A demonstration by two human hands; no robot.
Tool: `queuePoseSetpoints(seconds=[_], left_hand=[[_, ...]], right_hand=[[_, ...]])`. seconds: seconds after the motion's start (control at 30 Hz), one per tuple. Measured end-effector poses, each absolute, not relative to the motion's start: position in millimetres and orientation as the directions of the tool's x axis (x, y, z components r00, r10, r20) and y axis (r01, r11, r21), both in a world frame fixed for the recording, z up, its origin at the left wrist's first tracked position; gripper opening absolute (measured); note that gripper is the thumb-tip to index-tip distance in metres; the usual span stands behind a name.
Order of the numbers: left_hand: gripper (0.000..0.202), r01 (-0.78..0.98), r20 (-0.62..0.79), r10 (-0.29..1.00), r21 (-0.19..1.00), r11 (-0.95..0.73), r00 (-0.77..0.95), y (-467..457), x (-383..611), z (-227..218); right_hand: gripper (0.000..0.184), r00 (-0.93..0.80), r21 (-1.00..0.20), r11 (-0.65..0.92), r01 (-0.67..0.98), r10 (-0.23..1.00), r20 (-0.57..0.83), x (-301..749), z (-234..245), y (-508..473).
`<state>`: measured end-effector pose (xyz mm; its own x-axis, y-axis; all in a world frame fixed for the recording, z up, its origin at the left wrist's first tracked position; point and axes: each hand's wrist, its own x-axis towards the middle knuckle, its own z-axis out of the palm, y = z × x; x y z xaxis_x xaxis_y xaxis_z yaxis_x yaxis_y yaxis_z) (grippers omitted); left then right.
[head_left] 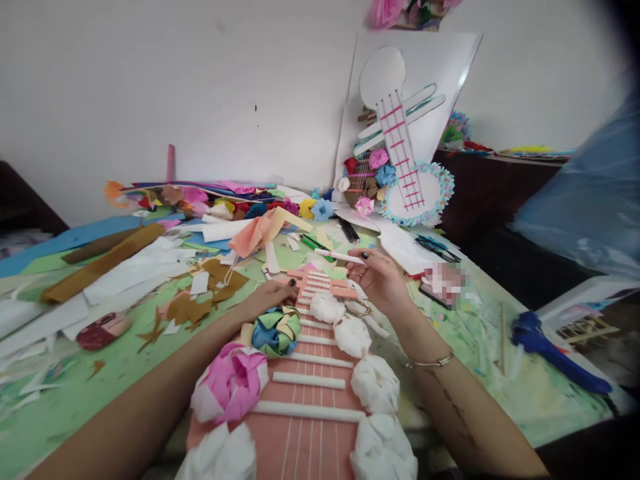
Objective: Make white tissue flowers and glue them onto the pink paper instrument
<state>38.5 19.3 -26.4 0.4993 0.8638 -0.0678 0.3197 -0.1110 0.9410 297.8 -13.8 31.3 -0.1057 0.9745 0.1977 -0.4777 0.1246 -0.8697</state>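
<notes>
A pink paper guitar (313, 437) lies in front of me, with white strings and white paper rolls set across it. White crumpled paper flowers (375, 385) line its right edge. On its left edge are a pink and white flower (231, 382) and a green and blue one (276, 331). My left hand (270, 297) is closed at the left side of the guitar's far, narrow end; its fingers are partly hidden. Above that end, to the right, my right hand (383, 279) pinches a thin white paper roll (340, 256) between thumb and fingers.
A blue glue gun (560, 353) lies at the right beside a thin stick (503, 339). Scissors (437, 248) rest farther back. Paper scraps (193, 300) cover the left side. A white paper guitar (400, 147) leans on a board at the wall, near colourful paper flowers (323, 209).
</notes>
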Motion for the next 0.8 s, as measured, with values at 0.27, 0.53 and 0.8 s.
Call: queuePoseSetpoints(seconds=[0.27, 0.53, 0.8], left_hand=[[0.059, 0.189, 0.09, 0.933, 0.968, -0.164, 0.349, 15.6, 22.8, 10.6], [0.023, 0.346, 0.539, 0.73, 0.648, -0.678, 0.42, -10.2, 45.6, 18.6], [0.033, 0.274, 0.407, 0.759, 0.76, -0.59, 0.508, -15.2, 40.2, 27.2]], right_hand=[[0.016, -0.131, -0.908, 0.152, -0.391, 0.967, 0.219, 287.9, 31.2, -20.3], [0.024, -0.318, -0.945, 0.115, -0.308, 0.923, 0.216, 270.8, 32.3, -35.2], [0.022, -0.347, -0.941, 0.282, -0.186, 0.877, 0.331, 273.3, 24.8, -31.7]])
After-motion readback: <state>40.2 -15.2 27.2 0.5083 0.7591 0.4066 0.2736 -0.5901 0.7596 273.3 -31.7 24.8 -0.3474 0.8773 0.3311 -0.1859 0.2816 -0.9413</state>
